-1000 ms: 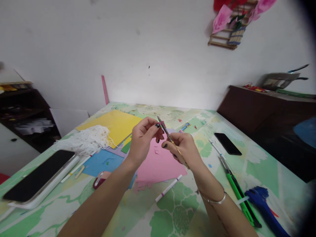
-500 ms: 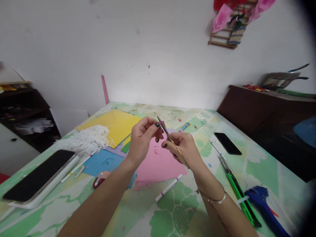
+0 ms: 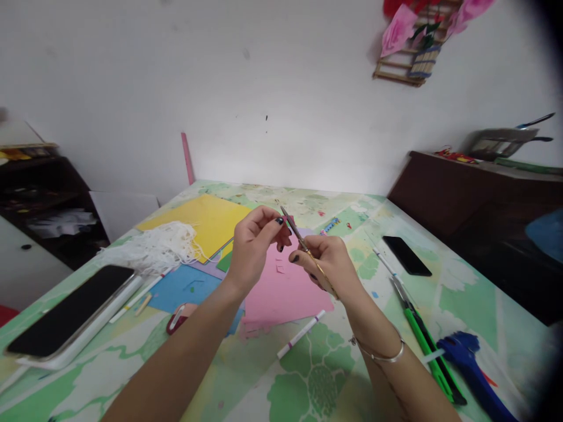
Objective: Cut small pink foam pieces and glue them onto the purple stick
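My right hand (image 3: 325,261) is closed around a pair of scissors (image 3: 297,232) with gold handles, blades pointing up and to the left. My left hand (image 3: 259,240) pinches a small dark-pink piece of paper (image 3: 288,219), mostly hidden behind the fingers and blades. The scissor blades lie right beside the left fingertips, at the paper. Below both hands a pink sheet (image 3: 285,293) rests on the table with small pink scraps (image 3: 280,269) on it.
Yellow sheets (image 3: 197,223), white yarn (image 3: 153,249) and a blue sheet (image 3: 185,287) lie to the left, near a large phone (image 3: 70,310). A purple-banded marker (image 3: 301,334) lies in front. To the right are a phone (image 3: 407,255), a green utility knife (image 3: 426,340) and a blue glue gun (image 3: 470,363).
Almost nothing differs. Both hands, the scissors and the paper piece keep the same pose; the whole view has shifted very slightly.
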`<state>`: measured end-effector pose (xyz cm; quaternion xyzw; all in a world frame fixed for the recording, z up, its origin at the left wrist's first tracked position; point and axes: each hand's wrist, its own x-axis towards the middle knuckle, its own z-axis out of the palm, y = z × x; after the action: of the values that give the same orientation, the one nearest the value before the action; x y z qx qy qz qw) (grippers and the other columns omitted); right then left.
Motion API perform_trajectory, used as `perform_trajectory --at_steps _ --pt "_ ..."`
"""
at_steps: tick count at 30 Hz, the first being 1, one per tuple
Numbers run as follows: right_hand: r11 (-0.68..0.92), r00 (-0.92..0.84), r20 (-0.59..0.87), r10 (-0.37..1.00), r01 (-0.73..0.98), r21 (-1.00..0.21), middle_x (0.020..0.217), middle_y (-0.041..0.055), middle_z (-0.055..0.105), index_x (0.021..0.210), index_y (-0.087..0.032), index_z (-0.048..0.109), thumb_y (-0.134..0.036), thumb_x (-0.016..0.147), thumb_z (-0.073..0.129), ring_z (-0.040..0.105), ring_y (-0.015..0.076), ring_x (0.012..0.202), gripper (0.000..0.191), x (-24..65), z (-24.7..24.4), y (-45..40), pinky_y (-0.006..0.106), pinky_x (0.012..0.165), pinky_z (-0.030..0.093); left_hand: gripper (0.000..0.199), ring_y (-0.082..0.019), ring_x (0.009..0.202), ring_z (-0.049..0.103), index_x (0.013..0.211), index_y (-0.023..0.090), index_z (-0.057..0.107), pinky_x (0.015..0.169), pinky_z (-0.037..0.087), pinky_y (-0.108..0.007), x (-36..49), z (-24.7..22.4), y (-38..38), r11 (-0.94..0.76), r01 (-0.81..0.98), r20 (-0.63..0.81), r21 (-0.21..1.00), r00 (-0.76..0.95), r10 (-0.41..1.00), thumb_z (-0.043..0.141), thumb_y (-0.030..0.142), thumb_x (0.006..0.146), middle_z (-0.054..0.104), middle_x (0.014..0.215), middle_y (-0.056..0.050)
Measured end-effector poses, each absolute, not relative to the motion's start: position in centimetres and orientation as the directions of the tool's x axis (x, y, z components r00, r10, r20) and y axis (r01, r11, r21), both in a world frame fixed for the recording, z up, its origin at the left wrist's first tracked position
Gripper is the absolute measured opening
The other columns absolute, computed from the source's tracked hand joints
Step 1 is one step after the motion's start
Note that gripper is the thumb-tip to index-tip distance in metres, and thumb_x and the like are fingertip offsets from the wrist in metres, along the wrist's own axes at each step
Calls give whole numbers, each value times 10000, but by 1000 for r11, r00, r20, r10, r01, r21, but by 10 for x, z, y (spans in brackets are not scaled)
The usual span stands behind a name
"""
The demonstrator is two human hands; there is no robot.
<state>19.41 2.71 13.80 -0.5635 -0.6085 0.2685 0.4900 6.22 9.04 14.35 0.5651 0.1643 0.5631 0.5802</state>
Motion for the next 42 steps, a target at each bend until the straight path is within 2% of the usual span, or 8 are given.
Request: perform_trajectory --at_steps 15,34,38,42 --pt "237 97 321 942 485 -842 430 -72 314 537 -171 483 -523 710 694 276 54 413 445 197 136 28 214 403 179 53 -103 522 564 737 151 568 484 412 -235 62 144 91 -274 -476 447 836 299 843 568 146 790 608 655 -4" --pt "192 107 261 959 431 -881 385 -81 351 555 -180 491 -567 689 698 317 53 328 459 197 137 26 208 350 232 50 -104 514 557 725 158 555 485 413 -230 61 146 92 -270 -471 437 840 293 850 572 153 773 580 588 10" --pt "245 118 315 942 401 -883 432 -73 341 548 -179 458 -603 685 682 325 52 366 498 199 135 28 206 363 231 63 -104 510 555 719 155 546 478 413 -226 61 148 91 -264 -466 428 845 292 855 583 169 769 584 588 9" --pt "273 70 318 946 362 -891 459 -71 339 593 -176 494 -622 698 659 324 56 385 487 199 134 28 207 375 238 76 -109 527 574 716 153 540 488 432 -226 61 149 89 -247 -477 426 843 312 849 591 177 767 592 605 8"
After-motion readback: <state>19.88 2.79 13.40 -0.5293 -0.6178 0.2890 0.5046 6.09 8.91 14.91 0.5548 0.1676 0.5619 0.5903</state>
